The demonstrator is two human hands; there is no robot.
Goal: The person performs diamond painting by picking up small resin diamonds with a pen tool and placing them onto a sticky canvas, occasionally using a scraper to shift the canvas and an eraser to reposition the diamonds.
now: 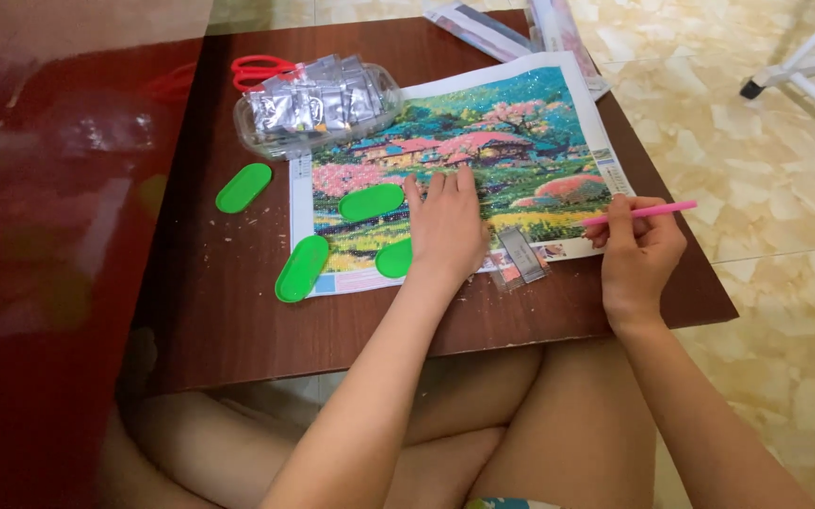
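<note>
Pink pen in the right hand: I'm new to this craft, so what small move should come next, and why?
Probably bring the pink pen down to a green tray. The right hand holds it lifted at the canvas edge, tip off the picture, while the left hand lies flat on the canvas, pinning it. Whether the tip carries a bead is too small to tell.

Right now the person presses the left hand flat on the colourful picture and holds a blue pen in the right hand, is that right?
Not quite. In the head view the pen in the right hand is pink, not blue. The rest holds: the left hand lies flat on the colourful picture.
</note>
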